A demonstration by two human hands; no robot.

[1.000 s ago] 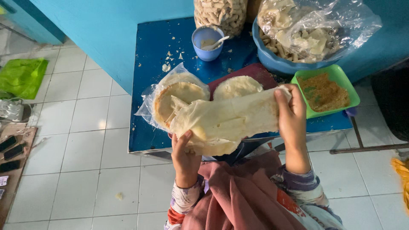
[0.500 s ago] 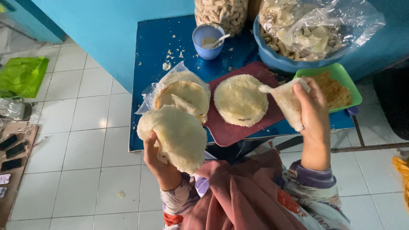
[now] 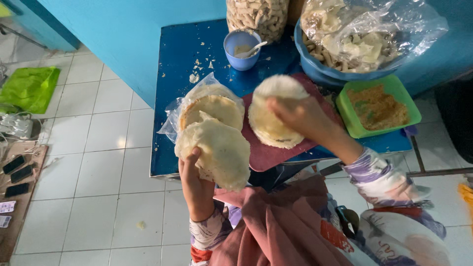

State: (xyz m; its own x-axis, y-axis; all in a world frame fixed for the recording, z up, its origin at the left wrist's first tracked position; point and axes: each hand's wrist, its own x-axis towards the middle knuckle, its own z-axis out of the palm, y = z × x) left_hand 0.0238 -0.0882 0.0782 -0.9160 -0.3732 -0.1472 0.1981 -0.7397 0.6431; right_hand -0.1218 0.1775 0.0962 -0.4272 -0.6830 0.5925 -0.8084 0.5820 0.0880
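My left hand [image 3: 194, 182] grips the lower edge of a thin, pale round wrapper [image 3: 219, 152] and holds it up over the table's front edge. My right hand [image 3: 300, 116] holds a second pale wrapper [image 3: 278, 86] over the dark red board [image 3: 276, 155]. Under it a round wrapper [image 3: 271, 133] lies on the board. Just left of the board, a stack of wrappers [image 3: 212, 106] sits in an open clear plastic bag.
On the blue table [image 3: 182, 64] stand a blue cup with a spoon [image 3: 241, 49], a green tray of brownish filling [image 3: 377, 106] and a blue basin with a plastic bag of crackers [image 3: 345, 39]. White floor tiles, a green bag [image 3: 29, 88] lie to the left.
The two hands peeled the sheets apart. My left hand drew one down and left. My right hand swung its sheet from the right side to above the board.
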